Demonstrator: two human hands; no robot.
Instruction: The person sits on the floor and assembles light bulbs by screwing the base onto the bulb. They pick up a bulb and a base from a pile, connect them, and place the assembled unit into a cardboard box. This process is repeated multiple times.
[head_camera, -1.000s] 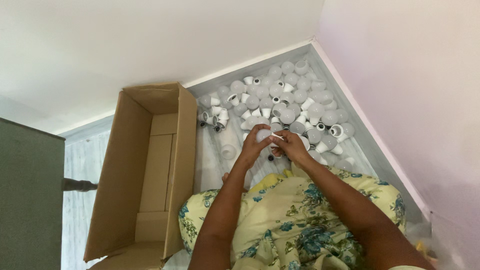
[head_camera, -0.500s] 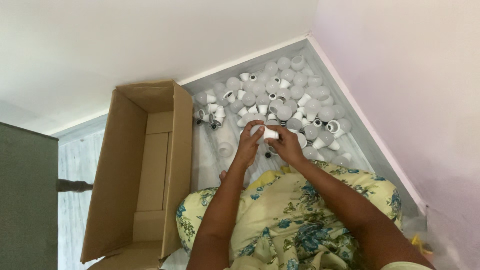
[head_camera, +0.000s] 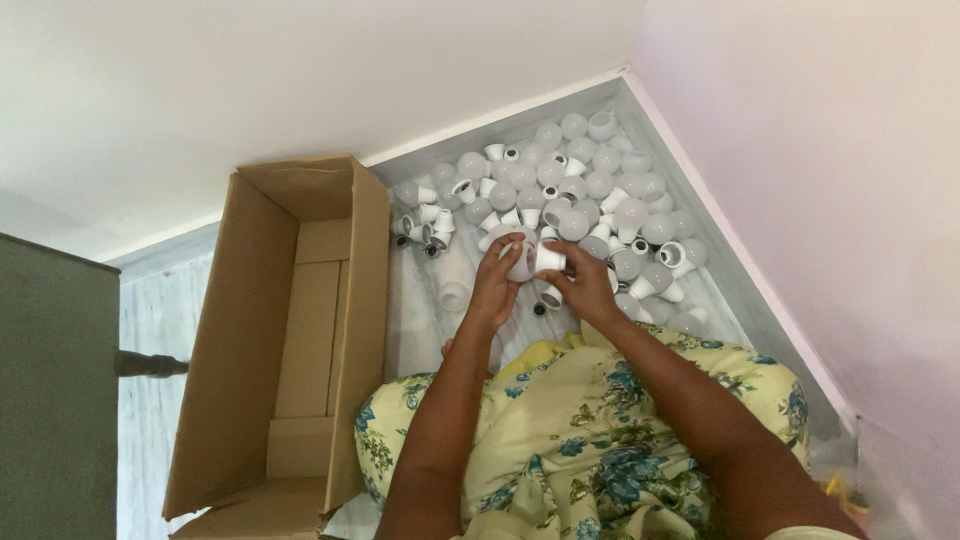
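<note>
Both hands grip one white bulb at frame centre, above the floor pile.

Left hand (head_camera: 497, 283) fingers wrap the bulb (head_camera: 523, 262) dome; right hand (head_camera: 584, 284) fingers pinch its white base, keeping it steady; open cardboard box (head_camera: 300, 330) at left.

Both hands, left hand (head_camera: 495, 285) and right hand (head_camera: 585, 285), hold a white bulb (head_camera: 533, 260) above the bulb pile (head_camera: 600, 190); cardboard box (head_camera: 290, 330) alongside.

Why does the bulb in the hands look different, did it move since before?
Yes. The bulb has come nearer the pile of bulbs and turned; it is held between the left hand and right hand.
</note>
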